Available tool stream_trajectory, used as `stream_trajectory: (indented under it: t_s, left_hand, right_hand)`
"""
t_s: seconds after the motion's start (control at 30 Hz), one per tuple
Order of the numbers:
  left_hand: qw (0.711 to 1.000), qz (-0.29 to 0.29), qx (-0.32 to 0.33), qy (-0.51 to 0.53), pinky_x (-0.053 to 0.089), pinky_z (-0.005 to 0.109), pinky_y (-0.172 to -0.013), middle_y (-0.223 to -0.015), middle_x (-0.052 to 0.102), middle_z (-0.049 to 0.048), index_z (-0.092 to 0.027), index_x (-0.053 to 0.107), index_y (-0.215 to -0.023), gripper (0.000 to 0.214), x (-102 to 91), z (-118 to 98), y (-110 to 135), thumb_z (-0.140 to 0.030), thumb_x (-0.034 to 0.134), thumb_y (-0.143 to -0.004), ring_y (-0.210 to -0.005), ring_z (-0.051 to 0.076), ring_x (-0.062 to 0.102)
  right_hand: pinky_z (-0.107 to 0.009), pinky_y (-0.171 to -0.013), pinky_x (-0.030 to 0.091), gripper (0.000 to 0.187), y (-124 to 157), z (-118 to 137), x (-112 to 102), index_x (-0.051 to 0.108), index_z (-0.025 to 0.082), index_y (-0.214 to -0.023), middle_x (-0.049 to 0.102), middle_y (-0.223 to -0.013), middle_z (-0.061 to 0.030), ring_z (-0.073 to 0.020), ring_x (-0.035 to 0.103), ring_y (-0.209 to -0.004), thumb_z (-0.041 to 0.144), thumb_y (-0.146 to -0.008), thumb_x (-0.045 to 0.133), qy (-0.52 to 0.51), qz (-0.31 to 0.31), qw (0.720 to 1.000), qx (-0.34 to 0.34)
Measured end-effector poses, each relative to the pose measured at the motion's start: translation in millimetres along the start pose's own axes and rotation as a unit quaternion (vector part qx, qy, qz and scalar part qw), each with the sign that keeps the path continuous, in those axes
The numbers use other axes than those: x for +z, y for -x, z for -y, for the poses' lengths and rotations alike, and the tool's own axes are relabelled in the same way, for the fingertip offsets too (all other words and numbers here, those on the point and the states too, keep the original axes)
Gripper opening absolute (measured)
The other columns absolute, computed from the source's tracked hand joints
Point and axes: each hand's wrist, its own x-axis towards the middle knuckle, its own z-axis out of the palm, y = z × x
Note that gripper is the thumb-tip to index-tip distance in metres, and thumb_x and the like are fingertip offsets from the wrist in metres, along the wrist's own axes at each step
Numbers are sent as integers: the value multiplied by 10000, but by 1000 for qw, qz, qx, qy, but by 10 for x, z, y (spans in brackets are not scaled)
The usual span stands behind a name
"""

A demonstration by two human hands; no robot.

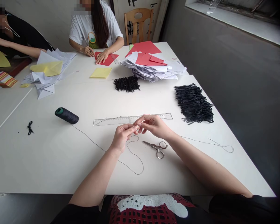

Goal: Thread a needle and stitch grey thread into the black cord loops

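My left hand and my right hand meet above the middle of the table. Both are closed, thumbs and fingers pinching thin dark thread where their tips touch. The exact grip is too small to make out. From a black thread spool lying on its side, a strand passes beneath my left forearm and curls up near my fingers. Small metal scissors, blades together, lie below my right hand. A clear ruler lies just beyond both hands, with a thread loop across it.
Black cord bundles lie in a small pile and a larger pile. Beyond them are stacked white papers and a yellow sheet. A person's hands press red paper; another person sits at left. One black knotted cord lies left.
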Motion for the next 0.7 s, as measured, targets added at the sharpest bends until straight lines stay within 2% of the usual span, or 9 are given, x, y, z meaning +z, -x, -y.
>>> stream_trajectory:
  t_s: [0.2,0.33,0.43,0.5,0.6,0.7]
  left_hand:
    - [1000,-2,1,4,188,252,-463,-602,576,-13,-178,714,-669,169,-5,30,-10,-339,704,-720,-420,31,238]
    - [999,-30,31,-9,202,249,-452,-585,575,-15,-178,702,-647,193,17,22,3,-353,703,-729,-418,37,243]
    - [992,-75,90,-35,290,247,-477,-587,595,-4,-186,709,-664,191,35,13,11,-354,692,-752,-452,65,361]
    - [987,-87,127,-53,375,254,-542,-589,608,6,-187,714,-683,182,36,21,13,-348,690,-764,-527,102,477]
    - [983,-76,152,-72,446,280,-626,-609,627,21,-182,708,-687,193,29,50,15,-351,687,-778,-626,147,566]
    - [982,-68,149,-90,457,283,-638,-642,634,28,-176,693,-665,220,33,54,21,-363,689,-781,-655,154,579]
  right_hand:
    - [-257,-615,537,299,3,12,27,621,128,-866,669,-712,-50,-118,629,-639,426,-877,600,-8,-3,1000,-10]
    - [-251,-616,542,310,6,38,38,641,129,-925,672,-787,-61,-127,644,-690,432,-868,610,-41,-4,999,19]
    - [-265,-626,552,371,10,42,57,635,151,-1080,662,-881,-64,-146,651,-764,429,-836,650,-90,5,994,58]
    - [-270,-655,550,391,11,24,71,639,160,-1108,652,-894,-60,-142,640,-781,414,-813,679,-119,10,990,75]
    - [-251,-652,515,351,4,-38,91,675,160,-1028,646,-874,-53,-111,600,-728,411,-786,708,-150,-6,985,90]
    - [-219,-611,446,276,-7,-106,111,679,153,-888,633,-790,-31,-83,534,-671,406,-781,713,-152,-42,984,79]
